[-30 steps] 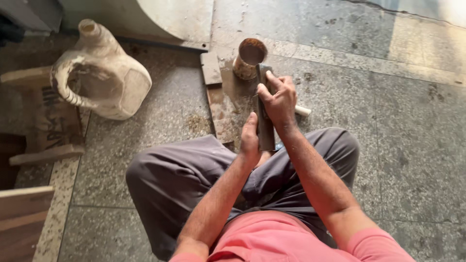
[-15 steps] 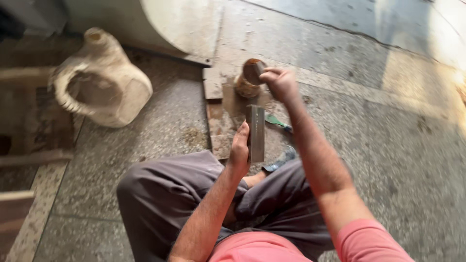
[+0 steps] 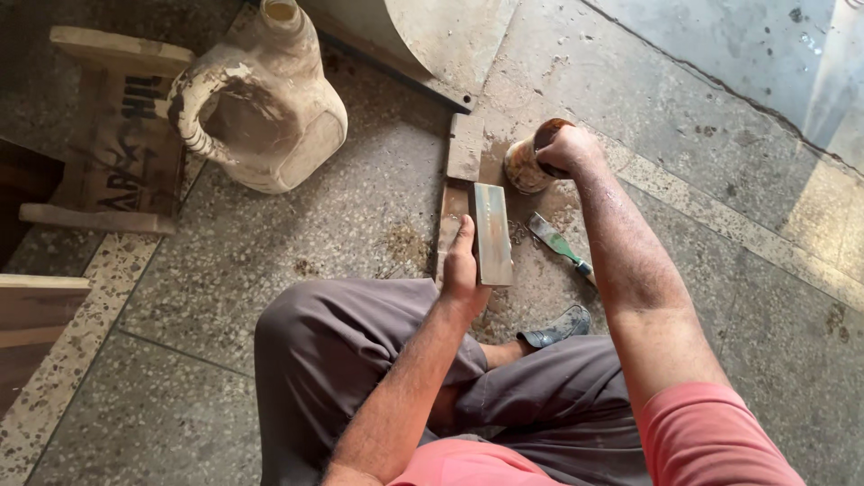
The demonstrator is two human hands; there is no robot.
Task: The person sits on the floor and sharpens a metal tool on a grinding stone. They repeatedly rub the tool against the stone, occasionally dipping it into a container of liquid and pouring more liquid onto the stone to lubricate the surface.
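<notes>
The person sits cross-legged on a speckled stone floor [image 3: 270, 243]. The left hand [image 3: 461, 270] grips the near end of a flat rectangular sharpening stone [image 3: 492, 232], thumb pressed along its left edge, so the block sits raised on a narrow wooden board [image 3: 450, 220] in front of the knees. The right hand [image 3: 567, 148] is curled over the rim of a small rusty tin [image 3: 526, 166] standing just beyond the block; whether the fingertips dip inside cannot be told. A chisel [image 3: 560, 245] with a green handle lies on the floor between the arms, its blade pointing toward the block. The tin looks light and top-heavy under the hand, so a sideways pull could tip it and spill onto the board; the block, held by one end only, could slip. A worn, pale plastic jug [image 3: 270, 117] with a cut-open side rests near the floor's far left corner beside a rough wooden stool [image 3: 117, 135].
</notes>
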